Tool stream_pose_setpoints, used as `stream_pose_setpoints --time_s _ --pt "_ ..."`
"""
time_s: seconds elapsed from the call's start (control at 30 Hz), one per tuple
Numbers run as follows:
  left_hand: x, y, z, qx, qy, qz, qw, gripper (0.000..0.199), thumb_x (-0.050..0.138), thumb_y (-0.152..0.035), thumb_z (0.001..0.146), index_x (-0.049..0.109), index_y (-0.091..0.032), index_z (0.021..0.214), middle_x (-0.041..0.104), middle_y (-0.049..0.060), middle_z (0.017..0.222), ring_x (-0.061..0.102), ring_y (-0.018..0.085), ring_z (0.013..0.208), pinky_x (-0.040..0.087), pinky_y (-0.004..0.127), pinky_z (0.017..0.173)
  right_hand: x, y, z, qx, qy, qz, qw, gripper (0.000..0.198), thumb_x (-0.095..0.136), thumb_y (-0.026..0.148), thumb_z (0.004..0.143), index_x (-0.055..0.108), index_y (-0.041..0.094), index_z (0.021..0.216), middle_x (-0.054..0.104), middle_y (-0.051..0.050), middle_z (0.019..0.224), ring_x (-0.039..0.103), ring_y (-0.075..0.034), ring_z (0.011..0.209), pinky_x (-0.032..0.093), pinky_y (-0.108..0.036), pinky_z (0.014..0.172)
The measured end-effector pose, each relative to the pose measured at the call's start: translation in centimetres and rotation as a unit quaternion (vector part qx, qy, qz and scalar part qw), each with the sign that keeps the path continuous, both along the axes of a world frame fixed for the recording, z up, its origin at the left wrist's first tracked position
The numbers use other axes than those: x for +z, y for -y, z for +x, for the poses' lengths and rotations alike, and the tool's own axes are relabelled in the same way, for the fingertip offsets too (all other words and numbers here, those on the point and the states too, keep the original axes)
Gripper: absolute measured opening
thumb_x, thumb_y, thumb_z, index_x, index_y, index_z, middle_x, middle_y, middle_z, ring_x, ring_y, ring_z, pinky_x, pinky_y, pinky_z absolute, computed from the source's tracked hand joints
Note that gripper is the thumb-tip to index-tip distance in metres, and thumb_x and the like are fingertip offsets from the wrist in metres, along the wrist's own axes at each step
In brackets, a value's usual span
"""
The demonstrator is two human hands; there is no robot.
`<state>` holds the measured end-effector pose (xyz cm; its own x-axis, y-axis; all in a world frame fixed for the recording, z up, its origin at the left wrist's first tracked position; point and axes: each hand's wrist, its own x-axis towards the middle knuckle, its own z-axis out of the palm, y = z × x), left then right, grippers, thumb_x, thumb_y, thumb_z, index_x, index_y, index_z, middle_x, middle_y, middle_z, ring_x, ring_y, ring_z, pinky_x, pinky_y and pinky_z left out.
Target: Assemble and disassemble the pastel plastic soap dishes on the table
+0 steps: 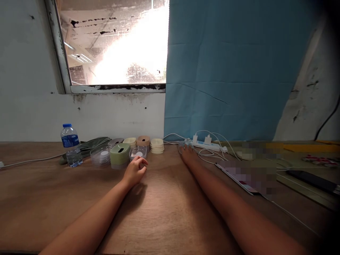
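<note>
My left hand (pixel 136 171) is raised just above the wooden table, its fingers loosely bent and apart, with nothing seen in them. Right behind its fingertips stands a clear plastic container (pixel 138 152) with a white disc in it. My right hand (pixel 187 154) reaches far forward, fingers over a clear plastic container (pixel 181 144) beside the power strip; its grip is partly hidden. Left of my left hand are a green box (pixel 120 154) with a dark slot and stacked clear containers (pixel 101 156). A stack of cream lids (pixel 157 146) sits between my hands.
A water bottle (pixel 71 145) and a dark green pouch (pixel 92 144) stand at the left by the wall. More boxes, one tan (pixel 143 141), sit behind. On the right lie a white power strip (pixel 208 145) with cables, a tablet-like device (pixel 236 179) and a black object (pixel 313 180).
</note>
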<state>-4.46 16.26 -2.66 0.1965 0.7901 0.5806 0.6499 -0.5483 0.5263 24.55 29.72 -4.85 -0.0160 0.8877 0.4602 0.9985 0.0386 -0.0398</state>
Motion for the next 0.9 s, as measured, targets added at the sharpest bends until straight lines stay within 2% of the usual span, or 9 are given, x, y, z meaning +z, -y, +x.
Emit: stream_pose_setpoints --time_s 0.23,0.43,0.57,0.67,0.8,0.9 --pt "0.4 -0.6 -1.1 0.033 -0.026 0.032 0.999 0.016 0.047 -0.013 0.070 0.060 -0.020 0.076 0.052 0.002 0.081 0.053 0.017 0.080 0.042 0.028 0.073 0.0 -0.8 0.0 -0.020 0.017 0.006 1.000 0.030 0.051 0.029 0.088 0.050 0.018 0.116 0.048 -0.009 0.123 0.050 -0.023 0.106 0.043 -0.045 0.088" --pt "0.1 -1.3 -1.7 0.019 -0.022 0.060 0.998 0.019 0.046 -0.008 0.069 0.059 -0.020 0.077 0.055 0.004 0.087 0.052 0.020 0.090 0.039 0.033 0.085 2.6 -0.5 0.0 0.036 0.067 -0.003 0.997 0.028 0.051 0.029 0.087 0.052 0.015 0.112 0.054 -0.009 0.113 0.055 -0.020 0.096 0.048 -0.040 0.080" --pt "0.1 -1.6 -2.0 -0.007 -0.028 0.074 0.997 0.023 0.045 -0.005 0.068 0.059 -0.019 0.078 0.056 0.005 0.093 0.052 0.021 0.096 0.038 0.035 0.089 5.2 -0.5 -3.1 0.114 0.105 -0.010 0.988 0.027 0.049 0.029 0.088 0.052 0.016 0.112 0.054 -0.007 0.113 0.056 -0.018 0.095 0.048 -0.039 0.080" --pt "0.0 -1.9 -2.2 -0.008 -0.035 0.078 0.996 0.027 0.044 -0.003 0.066 0.059 -0.019 0.081 0.057 0.006 0.097 0.052 0.021 0.097 0.038 0.036 0.090 6.1 -0.6 -6.7 0.160 0.116 -0.019 0.980 0.028 0.050 0.029 0.088 0.051 0.016 0.112 0.054 -0.007 0.113 0.056 -0.019 0.095 0.048 -0.039 0.080" --pt "-0.3 -2.5 -2.6 -0.006 -0.040 0.082 0.996 0.032 0.040 0.001 0.065 0.059 -0.018 0.083 0.058 0.007 0.101 0.053 0.021 0.100 0.039 0.035 0.091 5.4 -0.9 -10.9 0.160 0.107 -0.037 0.981 0.028 0.050 0.029 0.088 0.051 0.016 0.112 0.054 -0.007 0.113 0.056 -0.019 0.095 0.048 -0.039 0.080" --pt "-0.6 -3.0 -2.7 0.002 -0.046 0.081 0.996 0.036 0.039 0.004 0.065 0.059 -0.017 0.086 0.060 0.007 0.103 0.053 0.020 0.101 0.040 0.034 0.092 4.4 -1.3 -12.7 0.138 0.091 -0.058 0.985 0.028 0.050 0.030 0.088 0.051 0.015 0.112 0.054 -0.007 0.112 0.056 -0.019 0.094 0.049 -0.038 0.079"
